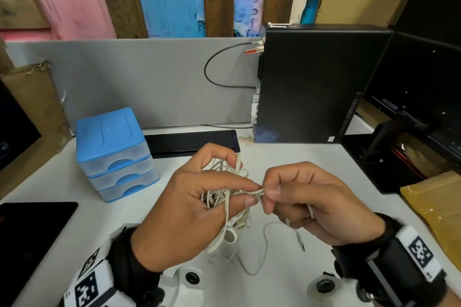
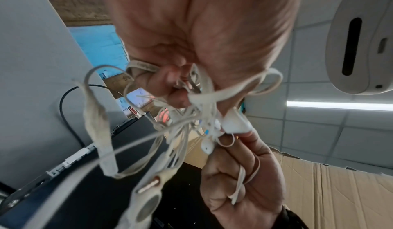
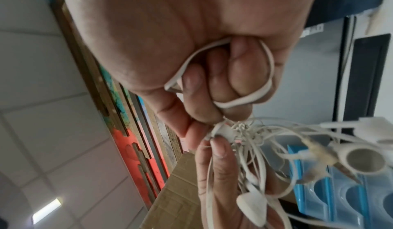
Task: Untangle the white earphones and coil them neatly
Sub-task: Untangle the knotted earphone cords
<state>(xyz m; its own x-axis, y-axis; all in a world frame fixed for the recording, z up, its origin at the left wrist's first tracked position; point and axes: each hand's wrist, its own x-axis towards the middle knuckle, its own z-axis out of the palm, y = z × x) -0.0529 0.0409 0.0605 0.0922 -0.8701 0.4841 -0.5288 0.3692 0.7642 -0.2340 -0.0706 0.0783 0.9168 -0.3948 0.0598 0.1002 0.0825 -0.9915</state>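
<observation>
Head view: left hand [image 1: 189,209] fingers curled round tangled earphones [image 1: 224,197]; right hand [image 1: 316,204] fingers pinch cord loop.

The tangled earphones [image 1: 224,189] sit bunched inside the left hand's fingers [image 1: 239,183], above the tabletop [image 1: 287,157]. The right hand's fingers [image 1: 272,189] meet them tip to tip at one loop of cord, just right of the bunch. Below both sets of fingers a cord end with its plug [image 1: 300,242] hangs down toward the tabletop (whether it touches is unclear). Left of the fingers and farther back stands a drawer unit [image 1: 112,152]; behind them lies a flat slab [image 1: 192,142]; behind and to the right stands a computer case [image 1: 319,82].
</observation>
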